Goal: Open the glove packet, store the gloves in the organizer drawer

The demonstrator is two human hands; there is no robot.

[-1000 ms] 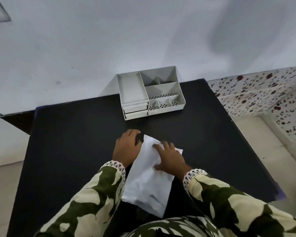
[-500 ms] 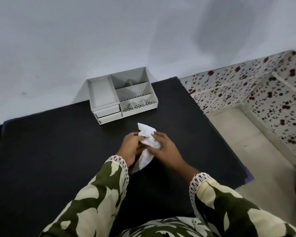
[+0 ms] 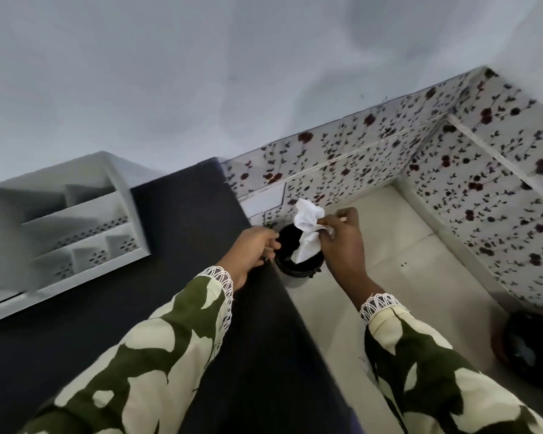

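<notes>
The step in hand looks like binning the crumpled white wrapper (image 3: 308, 233), probably the spent glove packet, though whether gloves are still inside it cannot be told. To do it well, the wrapper should be hanging squarely over the mouth of the bin before the fingers part, and the free hand should be steadying the rim so the light paper is not drifting onto the floor.

Largest first: the black table (image 3: 176, 214) is filling the lower left of the frame, and the pale tiled floor (image 3: 389, 245) is lying to its right. The white organizer (image 3: 60, 223) is standing at the left edge of the frame, blurred, its open compartments showing nothing inside; its drawer fronts are not readable. No gloves are showing anywhere.

The small dark-lined bin (image 3: 295, 270) is sitting on the floor just beside the table's edge, at the frame's centre. The right hand (image 3: 342, 242) is pinching the wrapper closed between fingertips above the bin, the paper's lower end dipping into the mouth. The left hand (image 3: 254, 249) is reaching to the bin's near rim, fingers curled; whether it is gripping the rim cannot be told.

The wrapper is looking thin, creased and limp.
</notes>
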